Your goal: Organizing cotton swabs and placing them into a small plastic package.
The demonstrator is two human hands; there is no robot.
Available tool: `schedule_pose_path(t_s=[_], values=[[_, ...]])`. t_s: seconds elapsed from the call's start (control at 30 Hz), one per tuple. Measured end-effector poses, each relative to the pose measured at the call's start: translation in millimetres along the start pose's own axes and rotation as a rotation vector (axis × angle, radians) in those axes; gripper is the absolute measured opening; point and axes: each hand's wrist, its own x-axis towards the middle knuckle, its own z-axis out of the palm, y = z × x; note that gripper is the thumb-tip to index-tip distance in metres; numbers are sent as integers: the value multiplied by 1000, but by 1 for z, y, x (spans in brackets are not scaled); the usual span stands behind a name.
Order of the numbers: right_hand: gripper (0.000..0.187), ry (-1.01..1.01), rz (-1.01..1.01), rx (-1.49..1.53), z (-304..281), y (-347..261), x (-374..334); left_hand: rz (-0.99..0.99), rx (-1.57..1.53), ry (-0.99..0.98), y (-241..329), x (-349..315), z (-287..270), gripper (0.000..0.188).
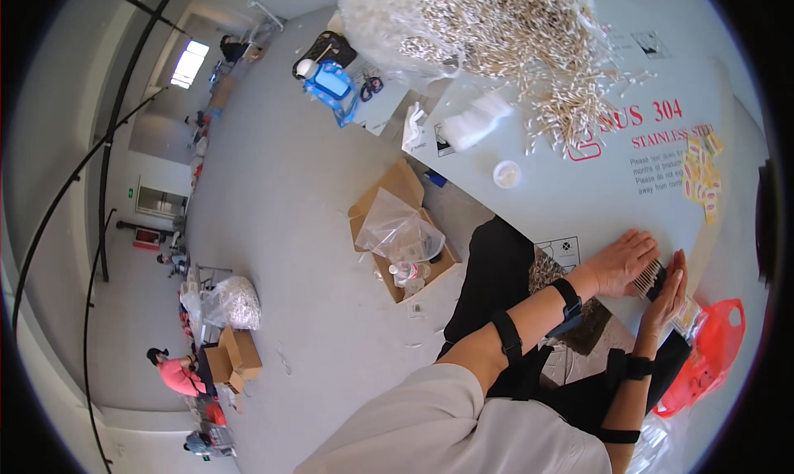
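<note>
Near the right-hand edge of the table, my left hand rests with its palm down and fingers close together. My right hand stands on edge just beyond it, its fingers straight and side by side. A small bundle of cotton swabs is pressed between the two hands, the thin sticks lined up; a dark patch shows beside them, and its nature cannot be made out. A large heap of loose cotton swabs spills from a clear plastic bag at the far side of the table.
Small yellow-and-white packets lie at the table's right. A round white tub and a white folded wrap lie nearer the left edge. A red plastic bag hangs beside my right arm. On the floor stands an open carton.
</note>
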Motion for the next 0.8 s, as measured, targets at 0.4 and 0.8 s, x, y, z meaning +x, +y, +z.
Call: schedule_pose_path(t_s=[0.4,0.8], values=[[47,52,-148,-201,12,19,8,-328,-431,497,8,24,35,63],[43,169,-194,-585,-19,47,7,-338,-522,479,25,29,63,54]])
